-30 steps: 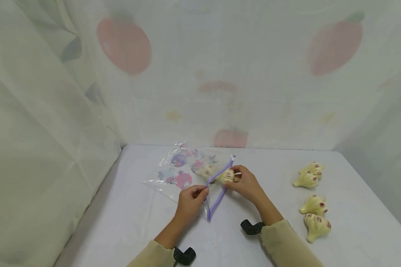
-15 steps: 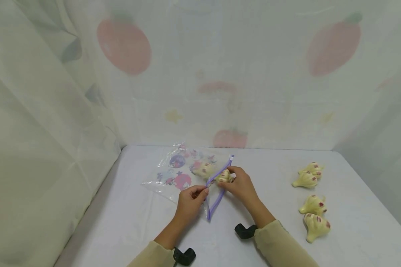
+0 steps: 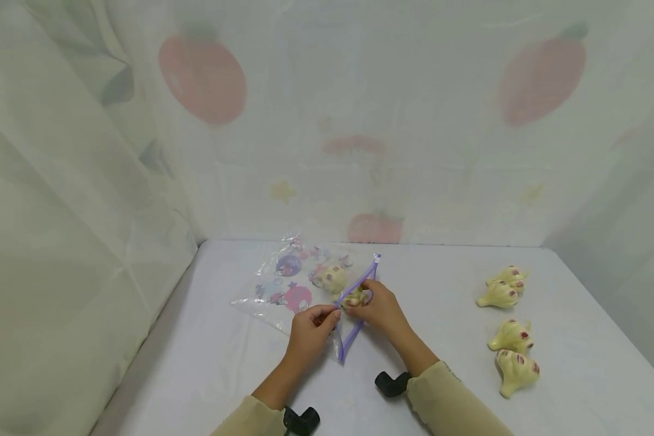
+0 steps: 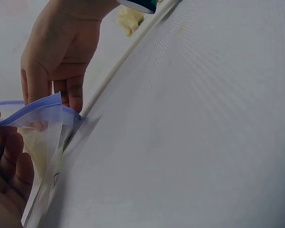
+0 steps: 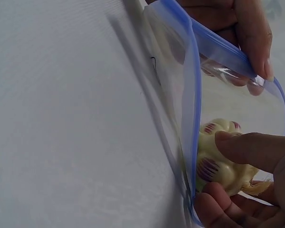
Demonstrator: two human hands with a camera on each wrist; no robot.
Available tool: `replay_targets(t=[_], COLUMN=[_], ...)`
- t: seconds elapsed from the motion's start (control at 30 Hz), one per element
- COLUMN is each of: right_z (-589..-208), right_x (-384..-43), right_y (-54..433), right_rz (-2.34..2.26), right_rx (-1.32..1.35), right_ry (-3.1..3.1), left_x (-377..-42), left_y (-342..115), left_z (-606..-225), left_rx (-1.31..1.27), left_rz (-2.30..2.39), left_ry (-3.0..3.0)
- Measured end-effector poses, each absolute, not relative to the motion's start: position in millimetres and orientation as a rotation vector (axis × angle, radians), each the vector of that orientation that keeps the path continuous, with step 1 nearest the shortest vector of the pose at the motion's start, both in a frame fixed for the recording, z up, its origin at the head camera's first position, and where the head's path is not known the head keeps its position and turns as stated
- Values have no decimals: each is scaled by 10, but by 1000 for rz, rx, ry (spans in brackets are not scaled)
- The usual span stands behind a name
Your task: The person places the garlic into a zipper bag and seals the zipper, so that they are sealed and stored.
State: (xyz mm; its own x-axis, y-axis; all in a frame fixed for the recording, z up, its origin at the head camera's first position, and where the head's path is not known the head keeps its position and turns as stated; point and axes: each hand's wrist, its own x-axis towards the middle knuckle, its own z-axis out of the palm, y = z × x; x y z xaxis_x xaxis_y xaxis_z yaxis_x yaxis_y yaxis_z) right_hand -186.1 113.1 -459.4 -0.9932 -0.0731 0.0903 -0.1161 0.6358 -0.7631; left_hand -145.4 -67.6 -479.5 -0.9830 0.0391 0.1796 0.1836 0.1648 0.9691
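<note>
A clear zip bag (image 3: 278, 287) with printed pictures and a purple zip edge lies on the table, its mouth held apart toward the right. My left hand (image 3: 309, 330) pinches the near part of the zip edge between thumb and fingers. With thumb and fingers, my right hand (image 3: 381, 309) grips a garlic bulb (image 5: 221, 164), cream with purple streaks, inside the bag's mouth; the fingertips are past the purple edge (image 5: 195, 90). Another garlic bulb (image 3: 333, 277) lies deeper in the bag, seen through the plastic. In the left wrist view, plastic partly hides the right fingertips.
Two garlic bulbs (image 3: 498, 293) lie together at the right back of the white table (image 3: 430, 266), and another pair (image 3: 516, 369) sits nearer the front. A patterned curtain (image 3: 447, 151) stands behind, with a cloth wall (image 3: 60, 242) at the left.
My right hand has moved left and slightly nearer, carrying the garlic bulb from the bag's edge into its mouth. The left hand keeps its pinch on the edge in the same spot.
</note>
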Motion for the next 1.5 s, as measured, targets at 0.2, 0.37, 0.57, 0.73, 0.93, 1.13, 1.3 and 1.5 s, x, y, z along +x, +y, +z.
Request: replay_targets(t=[0.2, 0.37, 0.57, 0.73, 0.93, 1.13, 1.3, 1.5], right_z=[-4564, -4552, -4438, -4232, -3967, -3765, -3730, -3840], right_x=[-1825, -1790, -1750, -1705, -1614, -1449, -1312, -1175], right_y=[1128, 1200, 1427, 1773, 2283, 2770, 3174, 3573], right_rz=[1314, 1298, 1316, 1243, 1099, 1028, 1014, 1002], right_rx=[146, 147, 122, 109, 50, -38, -133, -244], right_ry=[-2810, -2821, -2848, -2895, -2907, -2890, -2909, -2909], left_x=[-1443, -1436, -1448, -1460, -1451, -1456, -1394, -1288], left_y=[-666, -665, -670, -674, -677, -671, -658, -645], left_z=[-4786, -4783, -4800, -4823, -4815, -4817, -4684, -4482], left_rx=[-205, -201, -210, -218, -204, -178, -165, -186], left_rz=[-1937, -1940, -1943, -1950, -1943, -1950, -1965, -1975], left_ry=[-2330, -2335, -2316, -2307, -2321, -2333, -2352, -2342])
